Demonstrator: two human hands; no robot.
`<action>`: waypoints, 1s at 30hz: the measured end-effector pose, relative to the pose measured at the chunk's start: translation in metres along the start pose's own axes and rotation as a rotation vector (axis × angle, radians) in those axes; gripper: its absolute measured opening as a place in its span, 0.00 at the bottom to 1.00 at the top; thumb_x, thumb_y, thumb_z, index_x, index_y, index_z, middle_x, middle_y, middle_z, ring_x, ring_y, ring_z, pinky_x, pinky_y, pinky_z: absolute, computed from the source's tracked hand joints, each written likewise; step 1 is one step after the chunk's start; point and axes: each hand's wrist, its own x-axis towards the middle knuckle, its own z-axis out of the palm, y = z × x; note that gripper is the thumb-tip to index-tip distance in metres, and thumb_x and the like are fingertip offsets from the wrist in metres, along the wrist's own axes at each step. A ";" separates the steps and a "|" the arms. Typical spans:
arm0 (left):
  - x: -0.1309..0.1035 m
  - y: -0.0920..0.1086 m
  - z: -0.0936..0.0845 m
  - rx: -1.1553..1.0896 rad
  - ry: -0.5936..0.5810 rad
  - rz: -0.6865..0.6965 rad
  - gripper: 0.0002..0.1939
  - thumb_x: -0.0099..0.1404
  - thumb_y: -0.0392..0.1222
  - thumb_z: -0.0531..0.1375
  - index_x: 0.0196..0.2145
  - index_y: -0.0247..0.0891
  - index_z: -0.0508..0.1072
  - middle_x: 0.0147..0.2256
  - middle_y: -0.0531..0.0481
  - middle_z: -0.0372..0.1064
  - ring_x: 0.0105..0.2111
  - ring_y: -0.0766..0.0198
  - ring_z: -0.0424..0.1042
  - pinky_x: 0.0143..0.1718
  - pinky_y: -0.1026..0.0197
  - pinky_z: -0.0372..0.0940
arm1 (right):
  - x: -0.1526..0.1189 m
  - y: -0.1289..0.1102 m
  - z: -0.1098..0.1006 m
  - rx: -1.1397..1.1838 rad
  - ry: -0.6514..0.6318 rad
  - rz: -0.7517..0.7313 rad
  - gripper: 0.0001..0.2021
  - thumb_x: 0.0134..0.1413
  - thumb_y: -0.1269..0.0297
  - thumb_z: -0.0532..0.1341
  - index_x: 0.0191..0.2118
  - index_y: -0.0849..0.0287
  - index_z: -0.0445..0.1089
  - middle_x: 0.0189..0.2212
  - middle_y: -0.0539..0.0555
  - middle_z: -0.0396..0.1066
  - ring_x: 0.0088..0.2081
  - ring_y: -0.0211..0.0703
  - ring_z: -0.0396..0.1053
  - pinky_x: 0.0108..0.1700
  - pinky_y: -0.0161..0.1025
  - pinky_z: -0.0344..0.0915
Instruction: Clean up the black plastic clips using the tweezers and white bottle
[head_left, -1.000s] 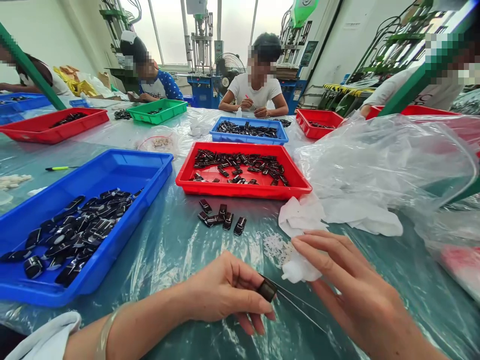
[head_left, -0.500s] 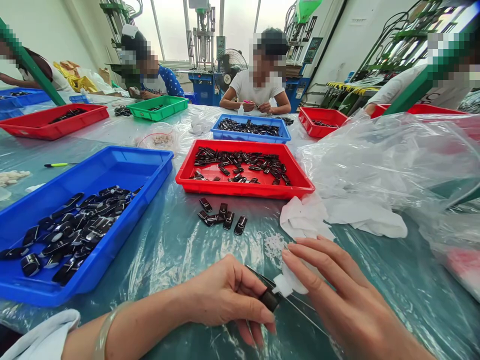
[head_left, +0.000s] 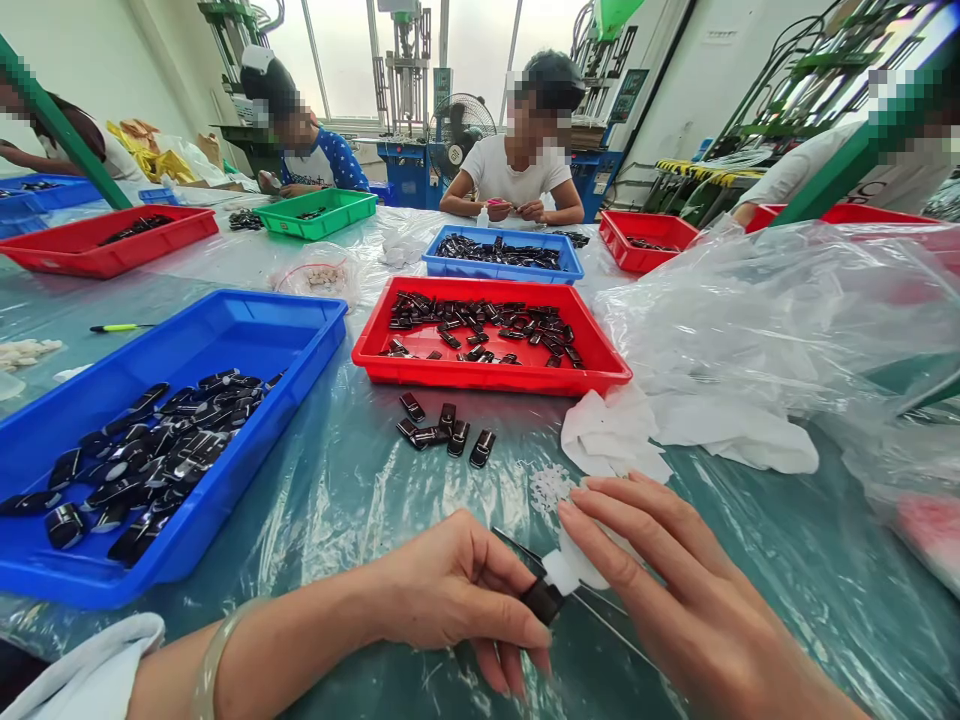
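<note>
To the left of the central red tray we see a green-and-yellow pen on the surface, then a large blue tray holding a heap of black pieces. On the near side of the central red tray, below its left half, our left forearm reaches in with a pale bangle at the wrist. Our left hand is clamped, thumb against fingers, on one black part, which sticks out at the fingertips, on the hand's right side. Between that hand and the central red tray lie a few loose black parts. A thin metal tool runs past the held part, slanting down to the right, on the near side of the central red tray.

Nearer us than the tray's right half, our right hand is closed around a white bottle, its thumb hidden from view. The bottle lies under the fingers, tilted left, its nozzle at the held black part. Small white bits sit between the bottle and the central red tray. Just by the tray's right front corner we find a crumpled white cloth, and farther right of the tray, clear plastic sheeting.
</note>
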 end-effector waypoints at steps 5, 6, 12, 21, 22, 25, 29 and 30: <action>-0.001 0.001 0.001 0.009 0.008 -0.010 0.13 0.50 0.45 0.66 0.27 0.30 0.76 0.25 0.49 0.71 0.20 0.71 0.70 0.22 0.71 0.66 | 0.000 0.000 -0.002 0.027 -0.027 -0.012 0.16 0.61 0.75 0.47 0.52 0.65 0.64 0.45 0.62 0.68 0.54 0.50 0.59 0.55 0.54 0.59; -0.001 0.002 0.001 0.013 0.009 -0.013 0.13 0.50 0.45 0.66 0.27 0.30 0.75 0.24 0.49 0.71 0.20 0.71 0.70 0.22 0.71 0.66 | 0.000 0.001 -0.003 0.028 -0.034 -0.015 0.16 0.61 0.75 0.48 0.52 0.66 0.64 0.45 0.62 0.68 0.54 0.50 0.59 0.55 0.54 0.59; -0.001 0.000 0.000 0.012 0.000 -0.007 0.13 0.50 0.45 0.66 0.27 0.30 0.75 0.25 0.49 0.71 0.20 0.71 0.70 0.22 0.71 0.66 | -0.001 0.002 -0.008 -0.001 -0.038 -0.065 0.17 0.62 0.73 0.46 0.51 0.65 0.65 0.45 0.61 0.69 0.54 0.49 0.60 0.56 0.52 0.58; -0.002 0.002 0.001 0.020 -0.003 -0.016 0.12 0.51 0.43 0.65 0.28 0.29 0.75 0.24 0.50 0.70 0.20 0.71 0.70 0.22 0.71 0.66 | -0.006 0.004 -0.008 -0.003 -0.051 -0.051 0.17 0.63 0.71 0.45 0.52 0.63 0.65 0.46 0.60 0.69 0.56 0.48 0.58 0.58 0.52 0.55; -0.002 0.003 0.001 0.024 -0.004 -0.019 0.12 0.51 0.43 0.65 0.28 0.30 0.75 0.24 0.50 0.70 0.20 0.71 0.70 0.22 0.71 0.66 | -0.006 0.005 -0.008 -0.004 -0.057 -0.066 0.17 0.63 0.71 0.46 0.53 0.63 0.65 0.46 0.60 0.69 0.56 0.49 0.58 0.59 0.52 0.55; -0.001 0.004 0.002 0.040 -0.005 -0.028 0.12 0.51 0.44 0.65 0.27 0.30 0.75 0.23 0.50 0.70 0.20 0.71 0.70 0.22 0.72 0.66 | -0.009 0.006 -0.007 0.005 -0.070 -0.047 0.18 0.63 0.71 0.45 0.53 0.62 0.64 0.47 0.59 0.69 0.56 0.48 0.58 0.58 0.53 0.55; -0.001 0.004 0.002 0.037 -0.007 -0.038 0.13 0.50 0.45 0.65 0.27 0.30 0.76 0.23 0.50 0.70 0.20 0.71 0.70 0.22 0.72 0.66 | -0.010 0.004 -0.007 0.044 -0.074 -0.009 0.19 0.64 0.71 0.44 0.54 0.60 0.64 0.46 0.59 0.70 0.56 0.48 0.59 0.57 0.55 0.57; -0.002 0.004 0.002 0.033 -0.008 -0.040 0.13 0.50 0.46 0.65 0.27 0.31 0.76 0.23 0.51 0.70 0.20 0.71 0.70 0.22 0.71 0.66 | -0.010 0.004 -0.007 0.047 -0.075 -0.014 0.19 0.64 0.71 0.43 0.53 0.60 0.64 0.46 0.59 0.70 0.56 0.48 0.59 0.57 0.55 0.57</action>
